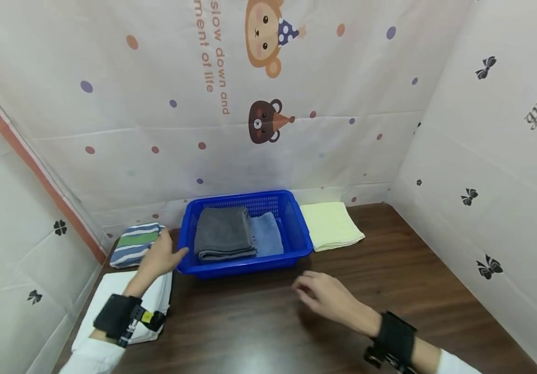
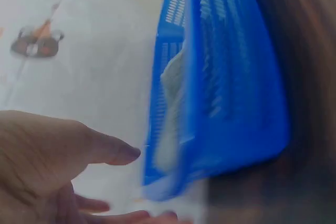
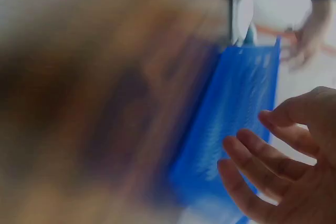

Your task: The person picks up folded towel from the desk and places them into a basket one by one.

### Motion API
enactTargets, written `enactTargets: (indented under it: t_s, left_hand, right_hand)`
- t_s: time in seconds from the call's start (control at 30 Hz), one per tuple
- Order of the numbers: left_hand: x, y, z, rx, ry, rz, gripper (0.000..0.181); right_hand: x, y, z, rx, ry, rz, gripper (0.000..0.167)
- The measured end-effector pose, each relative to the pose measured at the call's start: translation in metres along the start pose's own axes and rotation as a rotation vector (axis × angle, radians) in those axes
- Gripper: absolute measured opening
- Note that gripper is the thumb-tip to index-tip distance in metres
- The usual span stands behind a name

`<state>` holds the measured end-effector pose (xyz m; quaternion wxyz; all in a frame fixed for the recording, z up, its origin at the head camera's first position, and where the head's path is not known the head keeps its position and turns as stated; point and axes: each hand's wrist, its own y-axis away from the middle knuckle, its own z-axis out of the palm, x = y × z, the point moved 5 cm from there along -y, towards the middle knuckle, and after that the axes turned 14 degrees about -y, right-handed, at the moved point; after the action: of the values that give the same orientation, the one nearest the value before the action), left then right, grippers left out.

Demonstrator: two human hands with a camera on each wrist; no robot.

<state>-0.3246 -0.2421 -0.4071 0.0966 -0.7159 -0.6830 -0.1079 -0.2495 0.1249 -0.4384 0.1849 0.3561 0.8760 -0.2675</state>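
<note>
A brown desk (image 1: 249,327) carries a blue basket (image 1: 245,267) at centre, its long axis running left to right.
Inside, a folded grey towel (image 1: 225,231) lies left of a smaller blue cloth (image 1: 267,236). At left, the empty left hand (image 1: 158,256), thumb spread, nears a striped towel (image 1: 130,244), contact unclear; right of centre, well apart, the right hand (image 1: 328,297) is loosely curled, empty. The step looks like reaching; next probably calls for gripping the striped towel.

My left hand (image 1: 160,254) is left of the basket (image 1: 249,267) holding two towels (image 1: 223,231), my right hand (image 1: 326,297) before it, one cloth (image 1: 331,226) at its right, another cloth (image 1: 130,248) left, folded linen (image 1: 104,298) front-left.
</note>
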Motion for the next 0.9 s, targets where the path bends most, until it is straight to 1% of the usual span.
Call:
enactTargets:
  t_s: [0.07, 0.13, 0.17, 0.2, 0.3, 0.4, 0.53, 0.63, 0.73, 0.9]
  left_hand:
    - [-0.002, 0.001, 0.021, -0.051, 0.191, -0.016, 0.074]
    - [0.001, 0.001, 0.038, -0.089, 0.372, -0.048, 0.074]
    - [0.002, 0.001, 0.044, -0.104, 0.443, -0.066, 0.074]
    - [0.002, 0.0, 0.049, -0.105, 0.482, -0.079, 0.073]
    - [-0.002, 0.0, 0.056, -0.081, 0.561, -0.126, 0.071]
    - [-0.01, 0.002, 0.062, -0.051, 0.586, -0.183, 0.069]
    - [-0.017, 0.007, 0.065, -0.009, 0.58, -0.217, 0.067]
    - [-0.016, 0.009, 0.067, 0.002, 0.576, -0.23, 0.067]
    - [-0.013, 0.01, 0.069, 0.009, 0.578, -0.244, 0.068]
    - [-0.008, 0.008, 0.072, 0.02, 0.565, -0.244, 0.067]
  right_hand:
    - [0.02, 0.025, -0.002, -0.067, -0.064, 0.054, 0.011]
    - [0.035, 0.043, -0.005, -0.131, -0.085, 0.085, 0.015]
    - [0.041, 0.049, -0.005, -0.167, -0.079, 0.095, 0.018]
    - [0.045, 0.054, -0.005, -0.196, -0.066, 0.103, 0.021]
    - [0.053, 0.061, 0.001, -0.251, -0.015, 0.085, 0.029]
    - [0.055, 0.063, 0.011, -0.281, 0.0, 0.082, 0.035]
    - [0.055, 0.063, 0.021, -0.273, 0.038, 0.082, 0.036]
    - [0.055, 0.064, 0.024, -0.251, 0.06, 0.11, 0.034]
    - [0.057, 0.066, 0.024, -0.239, 0.05, 0.151, 0.031]
    - [0.059, 0.066, 0.022, -0.221, 0.019, 0.191, 0.028]
